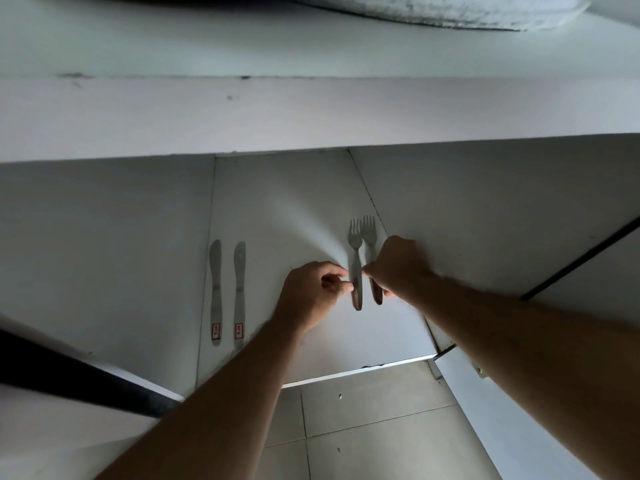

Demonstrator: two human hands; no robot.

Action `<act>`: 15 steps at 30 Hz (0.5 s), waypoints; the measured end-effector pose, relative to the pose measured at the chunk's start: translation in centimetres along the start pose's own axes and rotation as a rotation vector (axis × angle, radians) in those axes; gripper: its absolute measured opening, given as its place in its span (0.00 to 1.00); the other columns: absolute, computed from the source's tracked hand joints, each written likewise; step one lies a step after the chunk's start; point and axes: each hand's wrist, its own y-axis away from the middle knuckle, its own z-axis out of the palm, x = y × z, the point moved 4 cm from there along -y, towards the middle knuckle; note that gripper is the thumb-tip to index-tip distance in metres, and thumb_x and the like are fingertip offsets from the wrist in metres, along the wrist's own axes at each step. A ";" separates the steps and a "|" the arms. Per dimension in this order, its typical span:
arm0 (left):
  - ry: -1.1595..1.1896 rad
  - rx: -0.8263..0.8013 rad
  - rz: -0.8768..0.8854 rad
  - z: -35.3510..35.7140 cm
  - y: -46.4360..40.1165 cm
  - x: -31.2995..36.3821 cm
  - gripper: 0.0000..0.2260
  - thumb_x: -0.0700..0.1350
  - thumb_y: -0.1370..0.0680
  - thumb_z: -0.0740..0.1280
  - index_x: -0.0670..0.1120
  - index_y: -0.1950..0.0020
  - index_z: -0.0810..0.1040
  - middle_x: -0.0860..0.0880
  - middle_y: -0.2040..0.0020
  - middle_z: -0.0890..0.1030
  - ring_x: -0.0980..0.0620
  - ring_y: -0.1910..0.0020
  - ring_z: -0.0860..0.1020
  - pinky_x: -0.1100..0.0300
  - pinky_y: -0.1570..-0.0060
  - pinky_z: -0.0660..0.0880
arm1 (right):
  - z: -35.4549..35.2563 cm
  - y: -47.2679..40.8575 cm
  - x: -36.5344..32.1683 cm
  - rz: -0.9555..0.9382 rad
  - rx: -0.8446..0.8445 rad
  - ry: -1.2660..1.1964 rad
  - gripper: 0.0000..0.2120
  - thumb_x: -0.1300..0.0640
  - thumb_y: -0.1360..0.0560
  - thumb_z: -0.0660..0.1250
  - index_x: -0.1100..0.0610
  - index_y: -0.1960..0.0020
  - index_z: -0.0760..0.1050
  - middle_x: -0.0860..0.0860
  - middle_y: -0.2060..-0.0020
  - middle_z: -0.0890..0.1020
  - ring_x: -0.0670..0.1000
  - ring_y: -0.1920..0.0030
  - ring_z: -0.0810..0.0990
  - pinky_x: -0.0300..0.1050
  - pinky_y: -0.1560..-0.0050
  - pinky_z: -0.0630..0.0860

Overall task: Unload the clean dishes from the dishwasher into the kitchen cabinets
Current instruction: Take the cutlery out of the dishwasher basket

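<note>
Squaring two grey metal forks point(362, 258) on the white cabinet shelf point(277, 209) — left hand point(311, 292) pinches one handle, right hand point(398, 268) the other; nudge gently, keeping them parallel like the steel knives point(227, 289) leftward.

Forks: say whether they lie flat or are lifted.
Flat: both forks lie side by side on the shelf, each hand at a handle.

White cabinet shelf point(277, 209), dimly lit, brighter at centre. Grey tiled floor point(374, 427) below. Black bar point(79, 379) lower left.
</note>
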 end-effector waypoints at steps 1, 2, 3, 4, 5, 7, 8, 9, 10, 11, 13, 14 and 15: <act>-0.003 -0.004 0.003 -0.1 -0.1 -0.1 0.10 0.49 0.28 0.76 0.51 0.48 0.85 0.56 0.58 0.84 0.62 0.59 0.80 0.75 0.55 0.71 | -0.2 0.1 0.0 -0.018 0.012 -0.001 0.06 0.63 0.36 0.74 0.60 0.69 0.78 0.54 0.76 0.80 0.54 0.73 0.82 0.43 0.70 0.81; -0.010 -0.012 0.006 -0.2 -0.1 -0.1 0.09 0.49 0.28 0.75 0.51 0.48 0.85 0.57 0.58 0.84 0.62 0.59 0.80 0.76 0.56 0.70 | -0.5 0.4 -0.1 -0.038 0.027 0.004 0.06 0.63 0.34 0.73 0.59 0.68 0.77 0.53 0.76 0.80 0.53 0.72 0.82 0.40 0.71 0.78; -0.016 -0.019 0.008 -0.3 0.0 0.0 0.08 0.48 0.27 0.74 0.51 0.48 0.85 0.56 0.57 0.84 0.62 0.59 0.80 0.75 0.55 0.71 | -0.9 0.8 -0.3 -0.054 0.041 0.014 0.05 0.62 0.33 0.72 0.58 0.65 0.77 0.52 0.74 0.78 0.54 0.69 0.81 0.39 0.70 0.75; -0.018 -0.029 0.008 -0.6 0.0 0.2 0.07 0.47 0.26 0.73 0.51 0.48 0.85 0.56 0.58 0.84 0.61 0.59 0.80 0.73 0.54 0.72 | -1.3 1.1 -0.6 -0.071 0.058 0.037 0.03 0.62 0.32 0.70 0.57 0.62 0.77 0.52 0.73 0.78 0.55 0.66 0.82 0.39 0.68 0.74; -0.002 -0.038 0.004 -0.8 0.1 0.2 0.07 0.46 0.25 0.73 0.50 0.48 0.85 0.55 0.59 0.84 0.60 0.60 0.81 0.69 0.52 0.74 | -1.5 1.4 -0.9 -0.086 0.069 0.071 0.02 0.61 0.32 0.69 0.57 0.60 0.77 0.52 0.71 0.78 0.56 0.62 0.83 0.40 0.66 0.75; 0.004 -0.026 0.013 -1.4 0.5 0.4 0.06 0.44 0.24 0.71 0.48 0.48 0.85 0.53 0.59 0.84 0.55 0.60 0.82 0.62 0.50 0.78 | -1.7 1.9 -1.5 -0.116 0.086 0.104 0.06 0.60 0.31 0.68 0.59 0.55 0.80 0.56 0.63 0.83 0.58 0.55 0.84 0.42 0.61 0.77; -0.053 0.010 0.042 -1.8 1.0 0.6 0.07 0.44 0.24 0.70 0.47 0.47 0.84 0.51 0.56 0.85 0.54 0.59 0.83 0.60 0.49 0.79 | -1.8 2.4 -1.6 -0.132 0.099 0.104 0.09 0.58 0.30 0.67 0.59 0.51 0.81 0.57 0.57 0.83 0.59 0.51 0.83 0.45 0.57 0.78; -0.134 0.057 0.088 -2.2 1.5 1.0 0.08 0.45 0.23 0.68 0.48 0.46 0.84 0.51 0.53 0.85 0.52 0.56 0.83 0.58 0.48 0.79 | -1.9 3.0 -1.8 -0.149 0.118 0.108 0.13 0.55 0.29 0.66 0.58 0.47 0.80 0.57 0.52 0.82 0.60 0.46 0.81 0.48 0.53 0.79; -0.223 0.092 0.130 -2.7 2.5 1.5 0.10 0.47 0.23 0.66 0.48 0.46 0.83 0.50 0.51 0.85 0.50 0.54 0.83 0.56 0.47 0.78 | -1.8 3.9 -1.8 -0.162 0.125 0.120 0.15 0.53 0.27 0.65 0.56 0.43 0.78 0.57 0.47 0.80 0.60 0.42 0.78 0.51 0.48 0.78; -0.296 0.107 0.164 -3.3 3.4 1.9 0.12 0.48 0.23 0.64 0.48 0.44 0.83 0.49 0.50 0.85 0.49 0.51 0.83 0.54 0.46 0.78 | -1.8 4.9 -1.9 -0.172 0.127 0.130 0.17 0.51 0.25 0.65 0.56 0.40 0.76 0.57 0.44 0.78 0.60 0.39 0.75 0.52 0.45 0.76; -0.431 0.079 0.206 -4.1 5.9 2.7 0.14 0.48 0.22 0.63 0.47 0.40 0.81 0.46 0.47 0.84 0.45 0.47 0.82 0.51 0.43 0.77 | -1.5 7.5 -2.0 -0.180 0.119 0.120 0.19 0.49 0.22 0.63 0.57 0.36 0.74 0.57 0.40 0.76 0.60 0.36 0.72 0.54 0.41 0.73; -0.495 0.067 0.232 -4.5 6.9 3.1 0.14 0.47 0.21 0.63 0.45 0.38 0.80 0.45 0.46 0.83 0.44 0.46 0.81 0.51 0.42 0.76 | -1.5 8.8 -2.2 -0.184 0.126 0.101 0.19 0.49 0.22 0.62 0.57 0.35 0.74 0.57 0.39 0.75 0.59 0.35 0.71 0.54 0.40 0.72; -0.536 0.064 0.262 -5.0 8.1 3.5 0.15 0.46 0.20 0.62 0.44 0.36 0.79 0.44 0.44 0.83 0.43 0.45 0.80 0.50 0.40 0.76 | -1.5 10.4 -2.2 -0.176 0.123 0.066 0.19 0.48 0.21 0.63 0.57 0.34 0.74 0.56 0.39 0.75 0.58 0.35 0.71 0.54 0.39 0.71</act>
